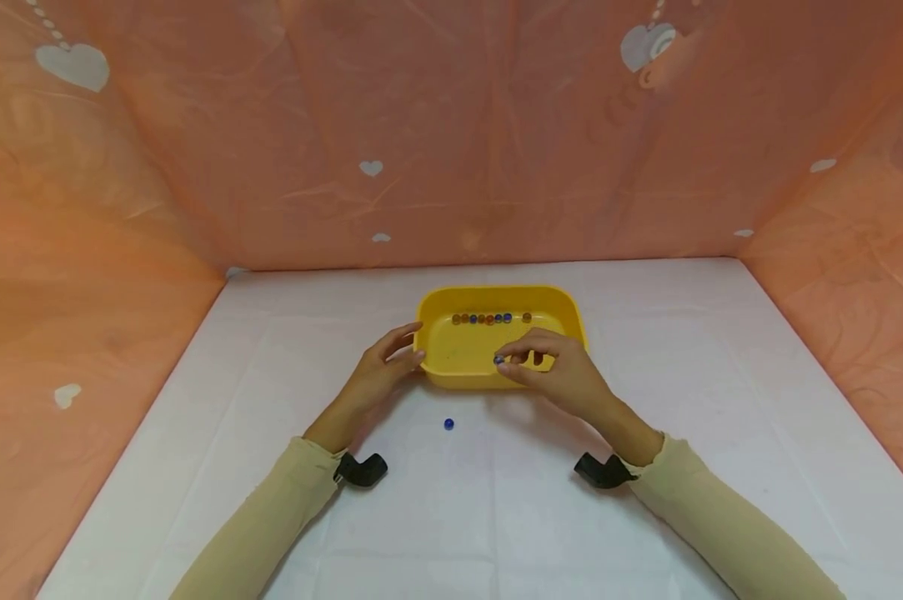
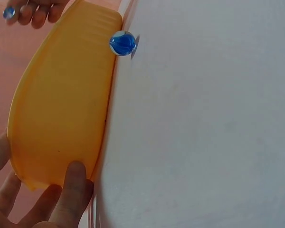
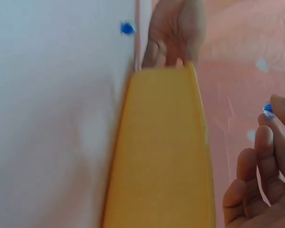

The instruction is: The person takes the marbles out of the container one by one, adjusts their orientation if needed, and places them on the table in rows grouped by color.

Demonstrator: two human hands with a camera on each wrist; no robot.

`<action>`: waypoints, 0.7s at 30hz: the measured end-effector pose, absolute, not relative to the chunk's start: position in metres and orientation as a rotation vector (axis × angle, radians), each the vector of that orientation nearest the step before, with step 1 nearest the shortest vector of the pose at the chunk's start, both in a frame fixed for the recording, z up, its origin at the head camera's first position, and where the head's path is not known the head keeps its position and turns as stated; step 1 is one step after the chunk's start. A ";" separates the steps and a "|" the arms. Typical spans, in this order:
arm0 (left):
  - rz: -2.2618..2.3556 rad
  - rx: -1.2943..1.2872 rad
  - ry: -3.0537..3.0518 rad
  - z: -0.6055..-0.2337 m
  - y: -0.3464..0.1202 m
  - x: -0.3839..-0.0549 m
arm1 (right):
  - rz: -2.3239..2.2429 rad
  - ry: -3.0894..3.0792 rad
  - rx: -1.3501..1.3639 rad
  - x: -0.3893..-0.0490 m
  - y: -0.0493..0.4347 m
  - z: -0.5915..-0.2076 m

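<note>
A blue glass marble (image 1: 499, 360) is pinched between the thumb and index finger of my right hand (image 1: 559, 371), above the near right part of a yellow plastic tray (image 1: 451, 362). My left hand (image 1: 376, 371) holds the tray's left end, thumb and fingers spread around it; in the left wrist view one fingertip (image 2: 76, 173) lies against the tray's side wall. Inside, along the far side, several orange and blue marbles (image 1: 482, 319) form a row, with one amber marble (image 1: 527, 317) a little apart to the right.
Another blue marble (image 1: 448, 424) lies on the white tabletop (image 1: 489, 508) in front of the tray. An orange sheet (image 1: 451, 125) with pale hearts rises behind and along both sides of the table.
</note>
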State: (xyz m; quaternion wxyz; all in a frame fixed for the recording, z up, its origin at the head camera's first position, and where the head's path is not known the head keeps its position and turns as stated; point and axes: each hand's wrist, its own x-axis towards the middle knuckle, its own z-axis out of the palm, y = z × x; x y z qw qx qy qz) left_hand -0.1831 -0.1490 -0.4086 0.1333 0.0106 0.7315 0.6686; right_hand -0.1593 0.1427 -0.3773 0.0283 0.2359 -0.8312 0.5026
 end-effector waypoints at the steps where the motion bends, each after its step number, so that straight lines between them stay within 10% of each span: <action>1: 1.938 0.032 2.121 -0.409 -0.149 -0.183 | 1.570 -2.574 0.746 -0.156 0.142 -0.378; 21: 1.890 0.046 2.153 -0.411 -0.151 -0.183 | 1.607 -2.865 1.099 -0.134 0.129 -0.411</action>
